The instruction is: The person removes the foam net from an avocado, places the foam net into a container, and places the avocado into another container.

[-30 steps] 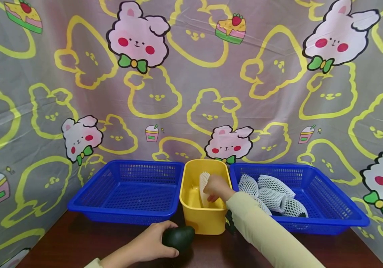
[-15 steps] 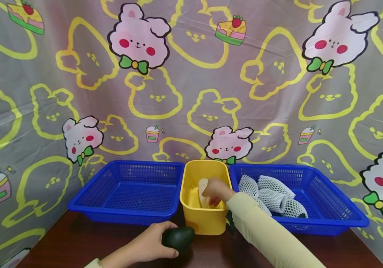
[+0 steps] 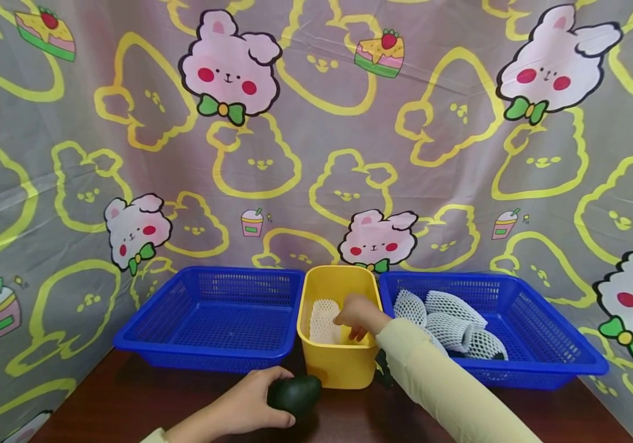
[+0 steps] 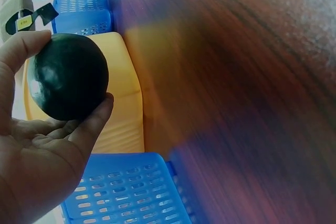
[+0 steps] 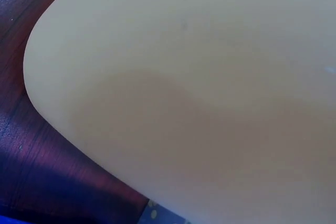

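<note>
My left hand [image 3: 250, 400] grips a smooth, dark green avocado [image 3: 295, 395] between thumb and fingers, just above the table in front of the yellow bin [image 3: 338, 367]. In the left wrist view, the avocado [image 4: 68, 77] shows round and shiny between thumb and fingertips. My right hand [image 3: 359, 315] reaches down inside the yellow bin. A white foam net sleeve [image 3: 324, 321] stands against its fingers, at the bin's left side. Whether the fingers pinch the net's edge cannot be told. Pale sleeve cloth [image 5: 184, 103] fills most of the right wrist view and hides that hand.
A blue basket [image 3: 205, 352] with a bare mesh floor stands left of the bin. Another blue basket [image 3: 538, 369] on the right holds several white foam-netted items [image 3: 449, 329]. Behind hangs a patterned cloth [image 3: 316, 135]. Dark wood table [image 3: 128, 400] lies in front.
The foam net in the bin has shifted left and a little lower, and now shows its broad side. My right hand has barely moved. The left hand and avocado stay in place.
</note>
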A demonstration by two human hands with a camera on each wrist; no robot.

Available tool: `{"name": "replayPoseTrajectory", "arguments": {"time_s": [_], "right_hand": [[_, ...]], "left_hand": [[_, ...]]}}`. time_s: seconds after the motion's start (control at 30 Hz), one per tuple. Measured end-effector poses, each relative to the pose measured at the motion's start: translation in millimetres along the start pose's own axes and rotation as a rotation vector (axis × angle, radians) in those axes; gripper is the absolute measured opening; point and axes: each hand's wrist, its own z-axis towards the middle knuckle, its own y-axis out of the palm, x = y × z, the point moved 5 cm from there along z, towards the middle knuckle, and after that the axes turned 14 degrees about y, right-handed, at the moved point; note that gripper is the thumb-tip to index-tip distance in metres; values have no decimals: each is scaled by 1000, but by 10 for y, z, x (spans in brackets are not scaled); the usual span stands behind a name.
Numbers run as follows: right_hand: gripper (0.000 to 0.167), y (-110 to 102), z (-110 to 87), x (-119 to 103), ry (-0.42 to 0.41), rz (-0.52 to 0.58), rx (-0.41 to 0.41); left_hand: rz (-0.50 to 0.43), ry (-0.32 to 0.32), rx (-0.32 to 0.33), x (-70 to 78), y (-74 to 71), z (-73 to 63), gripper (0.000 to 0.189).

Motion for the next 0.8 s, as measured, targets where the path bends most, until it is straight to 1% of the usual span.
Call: {"name": "replayPoseTrajectory", "arguments": {"time_s": [0.2,0.33,0.53,0.67,0.7,0.8], "right_hand": [[22,-34,-54,-20,-25,-9,5],[24,-69,-97,-49,-61,-1,22],[32,-108,-192,-81,-149,0,81],[40,-131,-286,-91,-214,24,98],[40,-138,-312,-94,-228,30,99],[31,-163,-384,-98,-254,58,90]], "left_hand": [[11,6,6,30,-15,-7,55],[27,15,15,53,-41,-10,56],[49,24,17,67,-87,-17,55],[47,22,15,92,-135,-19,55],[43,22,15,104,-148,-21,55],[36,22,20,143,-199,-28,55]]}}
